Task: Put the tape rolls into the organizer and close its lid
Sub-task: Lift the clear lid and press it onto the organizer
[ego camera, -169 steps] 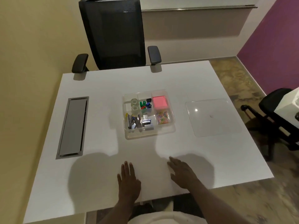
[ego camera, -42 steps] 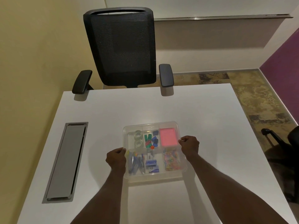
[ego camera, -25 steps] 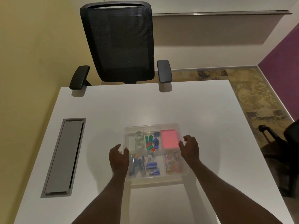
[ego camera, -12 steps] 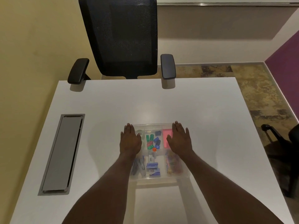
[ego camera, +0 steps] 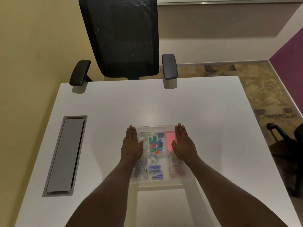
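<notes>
Both my hands lie flat and open, palms down, on the clear lid [ego camera: 161, 128] of the organizer [ego camera: 159, 180], gripping nothing. My left hand [ego camera: 132, 145] covers the left edge and my right hand [ego camera: 184, 145] the right edge, fingers pointing away from me. The tape rolls [ego camera: 143, 135] sit in the far-left compartment, partly under my left hand, beside the green and blue clips [ego camera: 155, 143] and the pink pad [ego camera: 169, 140]. The organizer rests on the white table [ego camera: 164, 104], near its front edge.

Step in hand looks like pressing the lid shut. To do it well I'd push evenly on both sides, then walk my palms toward the near corners so every edge seats; I can't tell if the near edge is down yet. Keep the box from sliding.

Versus half a second ago: my hands have spread apart, from near the middle out to the side edges. Further back they were gripping the sides, not pressing on top.
</notes>
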### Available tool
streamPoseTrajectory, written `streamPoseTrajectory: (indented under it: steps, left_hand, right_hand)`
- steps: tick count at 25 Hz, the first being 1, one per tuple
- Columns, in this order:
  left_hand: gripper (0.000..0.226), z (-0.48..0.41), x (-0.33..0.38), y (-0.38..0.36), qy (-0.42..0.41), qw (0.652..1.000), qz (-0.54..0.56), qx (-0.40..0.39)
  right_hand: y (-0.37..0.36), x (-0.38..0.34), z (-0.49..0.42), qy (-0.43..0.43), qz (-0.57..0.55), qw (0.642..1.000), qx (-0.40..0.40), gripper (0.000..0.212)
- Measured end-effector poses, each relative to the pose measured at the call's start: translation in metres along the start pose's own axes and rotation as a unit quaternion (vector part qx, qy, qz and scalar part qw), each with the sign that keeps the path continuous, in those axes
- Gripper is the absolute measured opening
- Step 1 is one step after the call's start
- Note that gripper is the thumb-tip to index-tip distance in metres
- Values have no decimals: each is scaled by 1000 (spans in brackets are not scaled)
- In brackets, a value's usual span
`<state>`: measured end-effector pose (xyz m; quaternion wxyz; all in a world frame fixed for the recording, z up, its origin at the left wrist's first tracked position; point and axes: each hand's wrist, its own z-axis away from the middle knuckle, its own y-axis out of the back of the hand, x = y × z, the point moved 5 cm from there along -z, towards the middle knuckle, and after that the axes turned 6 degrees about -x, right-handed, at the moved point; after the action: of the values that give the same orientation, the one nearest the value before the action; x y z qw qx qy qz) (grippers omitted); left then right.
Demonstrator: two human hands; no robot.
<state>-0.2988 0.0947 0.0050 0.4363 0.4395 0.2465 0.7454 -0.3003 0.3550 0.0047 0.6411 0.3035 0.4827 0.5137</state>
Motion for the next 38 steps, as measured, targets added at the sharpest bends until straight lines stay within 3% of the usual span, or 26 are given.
streamPoseTrajectory:
  steps: [3, 9, 16, 23, 30, 35, 38]
  left_hand:
    - [77, 14, -7, -7, -11, 1000, 1, 24]
    - [67, 70, -26, -53, -21, 993, -26, 116]
    - [66, 89, -33, -77, -18, 987, -58, 146]
    - [68, 90, -33, -77, -15, 988, -4, 152]
    - [68, 89, -30, -78, -10, 985, 22, 170]
    - [64, 86, -26, -66, -13, 985, -58, 163]
    - [69, 56, -13, -38, -15, 985, -88, 148]
  right_hand:
    - [0, 3, 21, -5, -58, 996, 61, 71]
    - [-35, 21, 81, -205, -174, 961, 67, 59]
    - [-50, 24, 103, -172, -160, 956, 173, 33]
    - [-49, 23, 107, -143, -182, 949, 216, 46]
    - [-57, 29, 106, -136, -190, 944, 234, 35]
    - [-48, 23, 111, -138, -185, 943, 240, 51]
    - [-45, 20, 114, -152, -150, 945, 248, 48]
